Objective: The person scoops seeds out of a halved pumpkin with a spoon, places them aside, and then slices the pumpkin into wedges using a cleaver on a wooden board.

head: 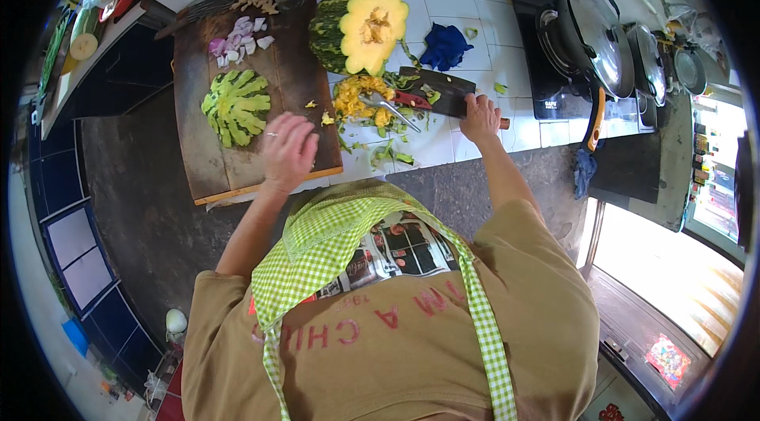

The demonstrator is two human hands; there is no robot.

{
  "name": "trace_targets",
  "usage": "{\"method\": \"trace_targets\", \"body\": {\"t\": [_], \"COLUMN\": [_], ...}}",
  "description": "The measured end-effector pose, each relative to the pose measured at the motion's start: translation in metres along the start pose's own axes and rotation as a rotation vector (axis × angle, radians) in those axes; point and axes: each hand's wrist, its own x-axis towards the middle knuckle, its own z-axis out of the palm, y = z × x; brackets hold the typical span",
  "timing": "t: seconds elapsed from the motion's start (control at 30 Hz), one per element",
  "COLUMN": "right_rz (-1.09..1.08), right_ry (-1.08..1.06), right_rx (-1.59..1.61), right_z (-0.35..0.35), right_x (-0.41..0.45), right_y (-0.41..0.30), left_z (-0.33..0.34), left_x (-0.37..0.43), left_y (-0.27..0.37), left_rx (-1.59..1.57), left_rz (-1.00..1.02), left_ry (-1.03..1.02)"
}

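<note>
My right hand (480, 116) is closed around the handle of a cleaver (454, 94) lying on the white tiles. My left hand (290, 150) is over the near right part of the wooden cutting board (205, 150), fingers loosely bent, with nothing visible in it. To its left, a partly peeled green pumpkin piece (236, 107) rests domed side up. Behind the cleaver stands a cut pumpkin (329, 29), its yellow face towards me. Between board and cleaver lie scooped pumpkin pulp (355, 95), a metal spoon (396, 114) and a red-handled tool (412, 101), partly among peelings.
Chopped onion (240, 39) and ginger pieces (256, 3) sit at the board's back. A dark blue cloth (445, 47) lies behind the cleaver. Right of it, a lidded pan (594, 35) stands on a black cooktop (543, 91), its handle (595, 118) jutting past the counter edge.
</note>
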Motion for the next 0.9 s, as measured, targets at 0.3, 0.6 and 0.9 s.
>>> {"method": "trace_targets", "body": {"t": [0.3,0.6,0.9], "right_rz": [-0.323,-0.141,-0.335], "right_ry": [0.182,-0.393,-0.344], "right_rx": [0.243,0.274,0.232], "right_z": [0.000,-0.018,-0.026], "right_x": [0.003,0.026,0.001], "right_y": [0.008,0.033,0.043], "left_z": [0.100,0.096,0.102], "left_x": [0.004,0.035,0.040], "left_y": [0.072,0.032,0.093], "left_rx": [-0.522,-0.036,0.189], "left_rz": [-0.329,-0.348,-0.088], "left_ry": [-0.365,-0.292,-0.643]}}
